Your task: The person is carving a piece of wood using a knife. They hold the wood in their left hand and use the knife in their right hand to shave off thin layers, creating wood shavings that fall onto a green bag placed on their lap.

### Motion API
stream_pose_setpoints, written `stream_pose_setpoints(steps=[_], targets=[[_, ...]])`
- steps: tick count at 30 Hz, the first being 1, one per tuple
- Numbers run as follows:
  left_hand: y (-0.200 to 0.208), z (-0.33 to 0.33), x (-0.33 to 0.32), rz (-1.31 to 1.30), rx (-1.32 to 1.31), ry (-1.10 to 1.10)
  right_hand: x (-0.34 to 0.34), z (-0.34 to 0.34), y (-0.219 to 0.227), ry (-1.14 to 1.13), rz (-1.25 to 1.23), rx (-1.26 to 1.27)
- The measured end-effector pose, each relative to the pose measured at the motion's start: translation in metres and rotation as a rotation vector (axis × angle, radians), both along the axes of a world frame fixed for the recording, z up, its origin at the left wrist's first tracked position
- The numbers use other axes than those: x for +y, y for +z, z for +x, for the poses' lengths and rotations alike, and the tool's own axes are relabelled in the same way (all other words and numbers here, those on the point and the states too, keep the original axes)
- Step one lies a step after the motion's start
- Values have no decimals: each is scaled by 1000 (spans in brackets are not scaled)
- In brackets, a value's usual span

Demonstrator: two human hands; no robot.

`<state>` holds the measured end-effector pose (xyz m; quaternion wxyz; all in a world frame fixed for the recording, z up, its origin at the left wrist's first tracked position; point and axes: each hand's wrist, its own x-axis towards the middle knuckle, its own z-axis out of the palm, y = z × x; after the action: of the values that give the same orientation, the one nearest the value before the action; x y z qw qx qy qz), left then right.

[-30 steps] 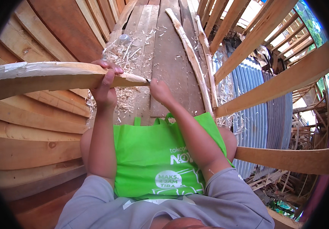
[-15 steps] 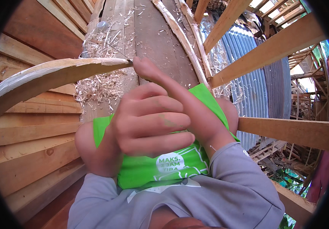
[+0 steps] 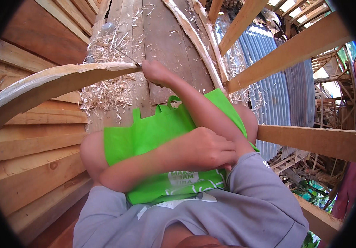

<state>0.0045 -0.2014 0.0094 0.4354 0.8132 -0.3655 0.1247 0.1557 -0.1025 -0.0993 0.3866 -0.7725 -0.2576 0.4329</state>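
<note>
My right hand (image 3: 155, 72) is a fist beyond my lap, closed on a thin, dark knife-like tool (image 3: 122, 54); its handle is hidden in the fist. Right beside that fist ends a long, curved piece of pale wood (image 3: 58, 74) with a whittled edge, which runs out of view at the left. My left hand (image 3: 213, 151) is over my lap, its fingers curled together against my right forearm near the elbow. Nothing shows in it, though the palm is hidden. A bright green cloth bag (image 3: 153, 134) with handles lies across my lap under both arms.
Wood shavings (image 3: 107, 93) cover part of the plank floor (image 3: 161, 37), near a small clear cup-like thing (image 3: 108, 28). Stacked boards (image 3: 41, 138) form a wall at the left. Two peeled poles (image 3: 198, 43), wooden beams (image 3: 289, 51) and corrugated metal sheets (image 3: 264, 82) are on the right.
My left hand has dropped from close in front of the camera and swung right, onto my right forearm, uncovering the bag. My right hand and the wood have barely moved.
</note>
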Motion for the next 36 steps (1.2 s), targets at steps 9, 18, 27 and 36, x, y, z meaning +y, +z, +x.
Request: stream_pose_setpoints(steps=[9,18,27,36], targets=[[13,-11,-12,-458,641,28,3,0,-3,19,-4,64],[12,-14,-16,-428,612,19,5,2,-7,41,-55,83],[7,-17,-17,-638,1179,-179,6,-1,-4,33,-46,116],[23,-27,47,133,483,89,7,-5,0,60,-41,108]])
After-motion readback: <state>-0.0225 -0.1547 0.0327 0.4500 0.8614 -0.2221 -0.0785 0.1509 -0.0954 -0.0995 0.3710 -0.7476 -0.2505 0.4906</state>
